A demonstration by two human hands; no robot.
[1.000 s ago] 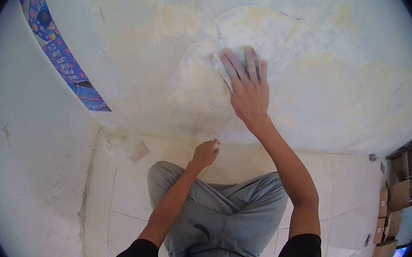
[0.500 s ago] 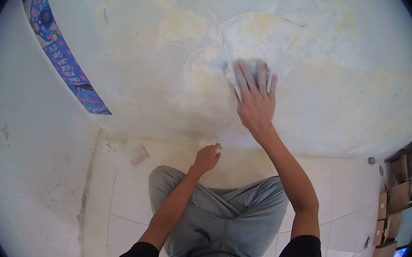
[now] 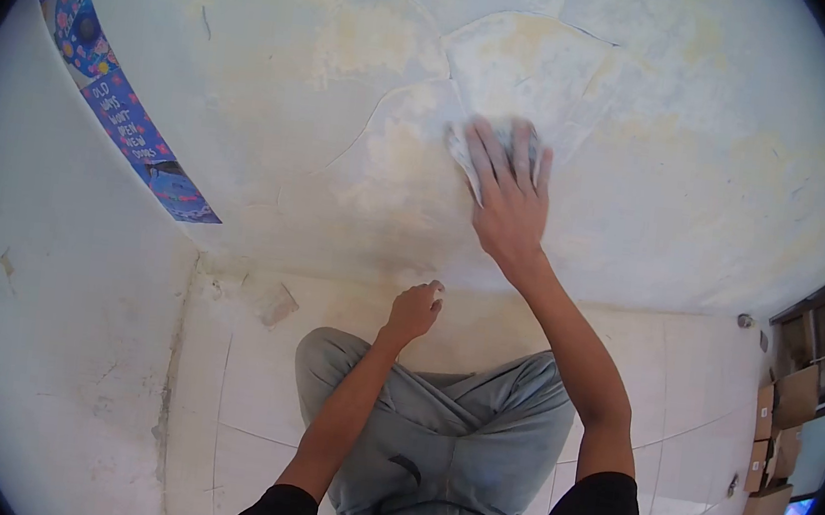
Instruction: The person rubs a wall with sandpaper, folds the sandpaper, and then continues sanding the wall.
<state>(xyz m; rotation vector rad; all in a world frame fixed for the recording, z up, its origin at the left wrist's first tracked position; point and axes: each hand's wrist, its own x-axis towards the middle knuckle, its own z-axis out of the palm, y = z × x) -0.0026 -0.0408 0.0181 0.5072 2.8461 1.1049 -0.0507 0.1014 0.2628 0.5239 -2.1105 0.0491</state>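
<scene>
My right hand [image 3: 514, 198] presses a whitish cloth or sheet [image 3: 467, 161] against the cracked, patchy wall [image 3: 364, 142]. Its fingers point up and are slightly spread over the piece, which shows at the left edge of the hand and between the fingers. Curled fingers close my left hand [image 3: 416, 308] low down, just above my knee and near the foot of the wall. Something small and white shows at its fingertips, too small to name.
A colourful strip with lettering [image 3: 125, 122] hangs on the wall at left. Cardboard boxes [image 3: 766, 511] and a dark wooden piece [image 3: 811, 340] stand at far right. My crossed legs [image 3: 452, 453] rest on the tiled floor [image 3: 249, 381].
The view has shifted slightly, with the wall cracks a little higher in it. My right hand has moved slightly down along the wall with the whitish piece. My left hand stays closed.
</scene>
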